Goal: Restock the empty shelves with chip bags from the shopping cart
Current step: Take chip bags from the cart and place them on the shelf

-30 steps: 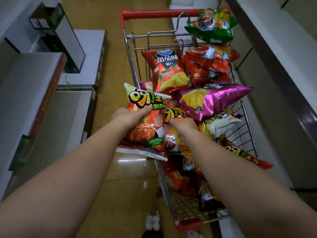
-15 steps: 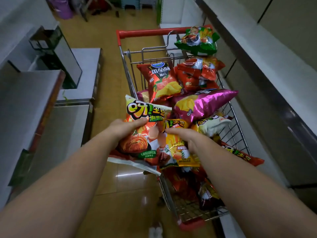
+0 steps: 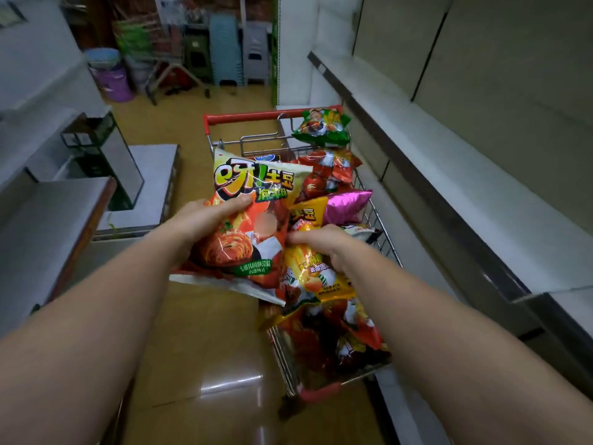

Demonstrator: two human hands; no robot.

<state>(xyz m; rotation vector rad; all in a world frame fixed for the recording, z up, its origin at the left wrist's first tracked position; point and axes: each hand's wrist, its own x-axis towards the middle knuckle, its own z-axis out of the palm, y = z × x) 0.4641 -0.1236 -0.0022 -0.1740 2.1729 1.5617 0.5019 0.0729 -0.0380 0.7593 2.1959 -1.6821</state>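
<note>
My left hand (image 3: 205,220) grips a large orange chip bag (image 3: 253,226), lifted upright above the left rim of the shopping cart (image 3: 383,239). My right hand (image 3: 324,244) holds a yellow chip bag (image 3: 313,274) raised just over the cart's load. The cart has a red handle bar at its far end and holds several more bags: a green one (image 3: 322,126) at the far end, red ones (image 3: 327,175), a pink foil one (image 3: 348,203) and dark red ones (image 3: 333,342) nearest me.
Empty grey shelves (image 3: 449,175) run along the right of the aisle, close beside the cart. Grey shelves and a glass-fronted case (image 3: 109,162) stand on the left. Stacked plastic stools (image 3: 224,53) and a purple bucket (image 3: 114,81) sit at the far end of the yellow floor.
Both hands have lifted their bags up out of the cart. The view has tilted up, showing the aisle's far end.
</note>
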